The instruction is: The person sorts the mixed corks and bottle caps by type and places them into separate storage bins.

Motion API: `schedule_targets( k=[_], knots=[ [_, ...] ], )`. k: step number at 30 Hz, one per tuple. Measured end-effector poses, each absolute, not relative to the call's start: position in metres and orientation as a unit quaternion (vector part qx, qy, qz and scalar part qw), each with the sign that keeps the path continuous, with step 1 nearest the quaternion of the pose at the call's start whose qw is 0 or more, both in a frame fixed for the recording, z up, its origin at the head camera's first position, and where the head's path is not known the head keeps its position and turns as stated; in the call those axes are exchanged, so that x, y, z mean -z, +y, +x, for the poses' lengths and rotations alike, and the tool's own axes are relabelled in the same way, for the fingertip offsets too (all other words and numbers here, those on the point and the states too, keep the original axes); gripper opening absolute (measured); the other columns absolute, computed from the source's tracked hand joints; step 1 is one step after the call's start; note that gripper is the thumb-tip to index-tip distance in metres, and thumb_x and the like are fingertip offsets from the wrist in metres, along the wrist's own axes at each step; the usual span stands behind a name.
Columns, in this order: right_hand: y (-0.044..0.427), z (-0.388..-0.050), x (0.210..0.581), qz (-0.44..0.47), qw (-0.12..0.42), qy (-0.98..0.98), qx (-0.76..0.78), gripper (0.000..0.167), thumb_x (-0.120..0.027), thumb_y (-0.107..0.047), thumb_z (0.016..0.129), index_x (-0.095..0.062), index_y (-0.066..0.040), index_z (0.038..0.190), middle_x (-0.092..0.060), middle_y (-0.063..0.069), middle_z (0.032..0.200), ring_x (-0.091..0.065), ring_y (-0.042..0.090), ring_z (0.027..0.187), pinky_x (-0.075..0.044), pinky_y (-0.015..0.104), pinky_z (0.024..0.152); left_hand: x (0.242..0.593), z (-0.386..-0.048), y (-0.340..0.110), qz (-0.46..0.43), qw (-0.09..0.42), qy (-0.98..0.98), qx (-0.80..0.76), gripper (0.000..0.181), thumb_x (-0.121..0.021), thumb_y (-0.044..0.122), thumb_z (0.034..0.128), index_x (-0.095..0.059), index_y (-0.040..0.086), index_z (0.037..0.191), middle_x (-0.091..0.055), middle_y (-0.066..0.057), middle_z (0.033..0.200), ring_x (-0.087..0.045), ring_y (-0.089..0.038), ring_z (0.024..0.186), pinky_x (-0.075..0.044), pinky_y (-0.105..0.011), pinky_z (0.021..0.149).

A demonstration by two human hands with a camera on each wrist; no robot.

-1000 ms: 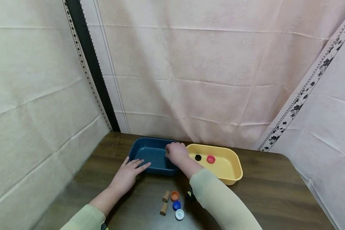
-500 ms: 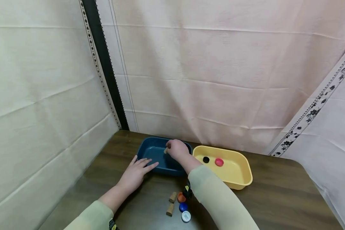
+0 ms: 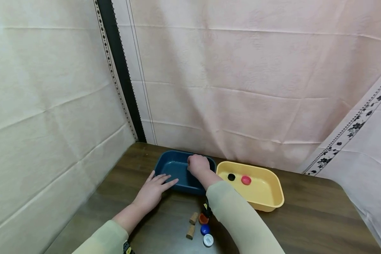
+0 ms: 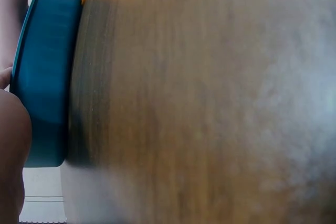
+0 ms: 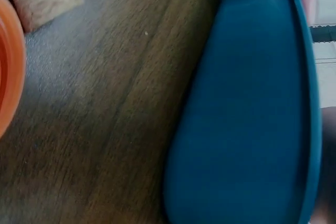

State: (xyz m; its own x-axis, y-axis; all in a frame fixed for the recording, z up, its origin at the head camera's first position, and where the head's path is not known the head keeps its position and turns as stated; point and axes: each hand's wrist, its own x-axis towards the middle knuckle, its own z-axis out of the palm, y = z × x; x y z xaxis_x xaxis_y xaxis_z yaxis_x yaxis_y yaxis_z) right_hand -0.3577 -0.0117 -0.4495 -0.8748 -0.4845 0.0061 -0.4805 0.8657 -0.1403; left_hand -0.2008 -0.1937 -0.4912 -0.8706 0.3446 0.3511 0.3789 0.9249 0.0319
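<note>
My left hand [image 3: 150, 192] has its fingers spread over the near left rim of a blue plastic basin [image 3: 177, 171]. Over the right part of that basin, my right hand [image 3: 199, 165] is curled. A cork showed between its fingers half a second ago; now the hand itself hides its grip. Two more corks [image 3: 190, 231] lie on the table in front of the basin. Beside them are an orange bottle cap [image 3: 203, 218], a blue cap [image 3: 205, 229] and a white cap [image 3: 208, 240]. In the right wrist view, the basin's outer wall [image 5: 247, 119] fills the right side.
A yellow basin [image 3: 263, 187] stands right of the blue one, with a black cap [image 3: 231, 177] and a red cap [image 3: 246, 180] inside. Pale cloth [image 3: 241, 88] hangs behind the wooden table [image 3: 311, 211] and along both sides.
The head view has swung left, so everything sits farther right. A cork showed at my right fingertips half a second ago and is now out of sight. My left hand stays at the rim.
</note>
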Motion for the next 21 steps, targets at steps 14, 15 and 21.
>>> schedule_targets(
  k=[14,15,21],
  knots=[
    [-0.005,-0.357,0.454,-0.247,0.008,0.967,0.063,0.023,-0.065,-0.028,0.096,-0.069,-0.02,0.118,-0.063,0.001,0.108,-0.06,0.019,0.095,-0.049,0.041,0.096,0.493,-0.202,-0.19,-0.186,0.163,-0.968,0.051,0.079,-0.065,-0.014,0.0828,-0.052,0.033,0.145,-0.058,-0.005,0.14,-0.051,-0.027,0.131,-0.023,-0.06,0.115],
    [-0.005,-0.356,0.453,-0.245,0.007,0.967,0.07,0.025,-0.065,-0.029,0.096,-0.069,-0.02,0.119,-0.063,0.001,0.11,-0.06,0.019,0.096,-0.049,0.041,0.096,0.493,-0.202,-0.191,-0.187,0.163,-0.968,0.051,0.079,-0.065,-0.014,0.0825,-0.052,0.033,0.145,-0.058,-0.005,0.14,-0.051,-0.027,0.13,-0.023,-0.06,0.115],
    [-0.001,-0.35,0.448,-0.242,0.01,0.961,0.131,0.034,-0.067,-0.032,0.094,-0.067,-0.018,0.125,-0.062,0.003,0.116,-0.061,0.02,0.096,-0.052,0.04,0.093,0.493,-0.202,-0.194,-0.188,0.172,-0.966,0.047,0.082,-0.066,-0.015,0.0801,-0.053,0.033,0.145,-0.058,-0.004,0.14,-0.052,-0.027,0.13,-0.024,-0.061,0.114]
  ],
)
